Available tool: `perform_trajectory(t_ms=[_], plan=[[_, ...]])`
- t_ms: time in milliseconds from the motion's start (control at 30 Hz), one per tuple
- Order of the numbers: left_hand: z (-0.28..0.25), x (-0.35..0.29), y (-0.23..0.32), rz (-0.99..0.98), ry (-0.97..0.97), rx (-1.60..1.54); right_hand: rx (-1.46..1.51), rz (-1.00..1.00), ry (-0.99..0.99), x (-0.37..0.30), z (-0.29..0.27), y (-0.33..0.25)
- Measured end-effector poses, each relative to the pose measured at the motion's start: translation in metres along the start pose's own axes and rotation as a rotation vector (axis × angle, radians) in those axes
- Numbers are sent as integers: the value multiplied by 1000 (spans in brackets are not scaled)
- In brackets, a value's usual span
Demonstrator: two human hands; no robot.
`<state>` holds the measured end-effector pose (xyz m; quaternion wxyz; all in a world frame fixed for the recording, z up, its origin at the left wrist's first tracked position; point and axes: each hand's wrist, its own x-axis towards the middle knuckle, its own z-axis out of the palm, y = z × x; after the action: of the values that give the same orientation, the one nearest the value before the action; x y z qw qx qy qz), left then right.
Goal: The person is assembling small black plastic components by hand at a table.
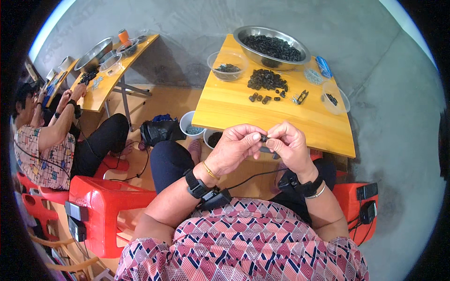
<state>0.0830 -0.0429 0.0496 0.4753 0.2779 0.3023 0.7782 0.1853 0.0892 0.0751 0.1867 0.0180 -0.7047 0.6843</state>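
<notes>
Just off the table's near edge, my left hand [238,146] and my right hand [289,146] meet. Between their fingertips is a small black cylindrical part [263,138], pinched from both sides. Fingers cover much of it, so its details are hidden. On the yellow table [225,112] beyond lies a heap of similar black parts [265,79], with several loose ones [260,98] nearer to me. To their right rest small black snips [303,97] beside a few thin silvery pieces [295,98].
A steel bowl [304,55] full of black parts stands at the back. Clear tubs [213,61] [344,100] flank the heap, and a blue packet [323,66] lies right. White buckets [185,122] are on the floor. Leftward, another person [47,140] works at a second table [101,91].
</notes>
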Motion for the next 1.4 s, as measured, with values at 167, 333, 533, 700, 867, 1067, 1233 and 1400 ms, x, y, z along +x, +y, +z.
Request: perform_trajectory(t_ms=[167,333,533,700,867,1067,1233,1400], plan=[[-2,2,0,-36,-11,-19,-228,-184,3,-2,3,3],[-2,4,-1,-37,29,-3,-157,-94,-21,-1,7,-5],[0,5,4,-20,-4,115,-480,-138,-152,1,1,-14],[4,6,-2,-23,-14,-56,-478,-244,-138,2,0,-6],[6,6,-3,-23,15,14,-566,-208,-95,1,5,-9],[8,4,-2,3,51,129,-507,-190,-112,0,6,-8],[-7,4,-2,-102,-18,25,-649,-277,-142,2,-1,-18],[4,3,5,-260,6,-123,-654,-302,-156,1,7,-17]])
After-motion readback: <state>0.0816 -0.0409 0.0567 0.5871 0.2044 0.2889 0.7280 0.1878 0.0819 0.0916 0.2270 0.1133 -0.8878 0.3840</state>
